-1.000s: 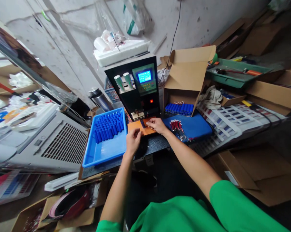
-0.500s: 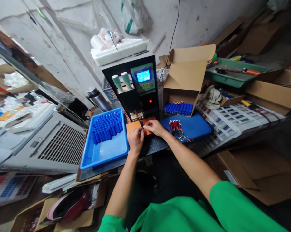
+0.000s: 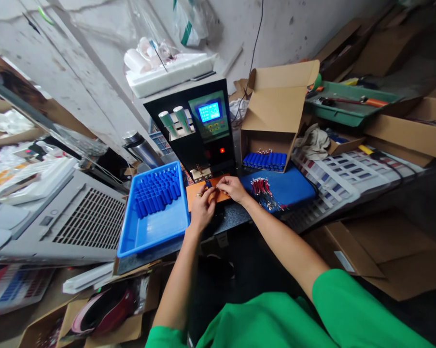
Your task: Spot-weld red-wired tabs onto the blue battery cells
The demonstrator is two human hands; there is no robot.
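Observation:
My left hand (image 3: 202, 211) is closed around a small blue cylindrical battery cell (image 3: 208, 184) over an orange work plate (image 3: 193, 193). Just beyond the cell are the metal electrode tips (image 3: 202, 173) of a black welding machine (image 3: 183, 152) with a lit blue screen. My right hand (image 3: 233, 189) pinches its fingertips together close to the cell's right; what lies between them is too small to make out. To its right, a bundle of red wire leads with bare ends (image 3: 261, 188) lies on a blue pad (image 3: 295, 188).
A blue tray (image 3: 150, 239) on the left holds rows of blue cells. An open cardboard box (image 3: 274, 108) behind the pad contains more cells with leads. Beside the machine stands a steel flask (image 3: 145, 150). A green tray (image 3: 355, 113) with tools is at the right.
My hands have moved slightly apart, the left one shifting left and lower with the cell now showing above its fingers. The camera view has shifted a little.

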